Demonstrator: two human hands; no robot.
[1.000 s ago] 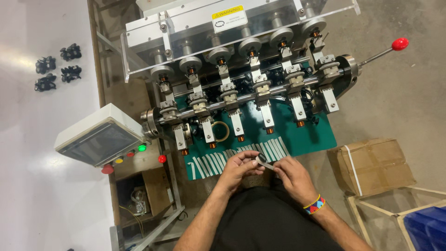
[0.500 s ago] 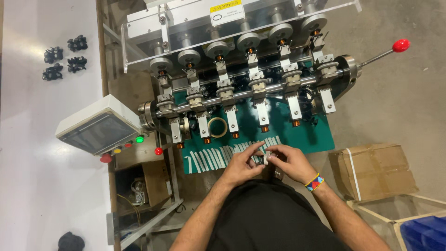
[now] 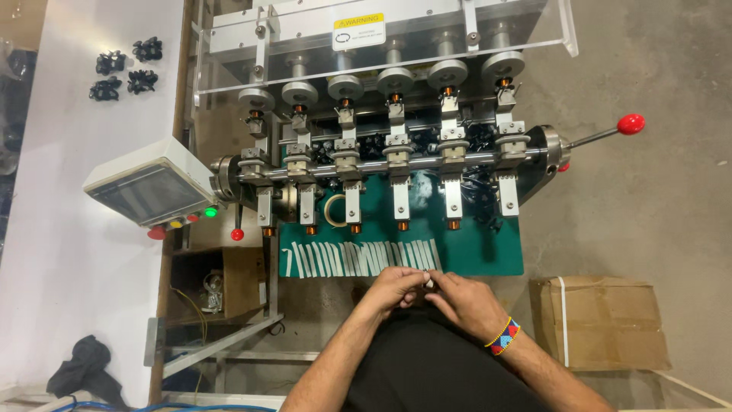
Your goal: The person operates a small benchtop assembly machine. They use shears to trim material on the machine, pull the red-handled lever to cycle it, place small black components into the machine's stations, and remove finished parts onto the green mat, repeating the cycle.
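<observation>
While the view had drawn nearer over the last second, the left hand (image 3: 396,288) and right hand (image 3: 467,304) stayed together at the green mat's (image 3: 488,258) front edge, fingertips pinching a small white strip (image 3: 429,282). A yellow-and-white warning label (image 3: 358,31) sat on the winding machine's clear guard (image 3: 534,23); a strapped cardboard box (image 3: 602,323) lay right.

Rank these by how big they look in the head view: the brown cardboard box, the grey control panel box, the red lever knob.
1. Brown cardboard box
2. Grey control panel box, though it sits closer to the camera, so the two are hard to separate
3. Red lever knob, clearly smallest
</observation>
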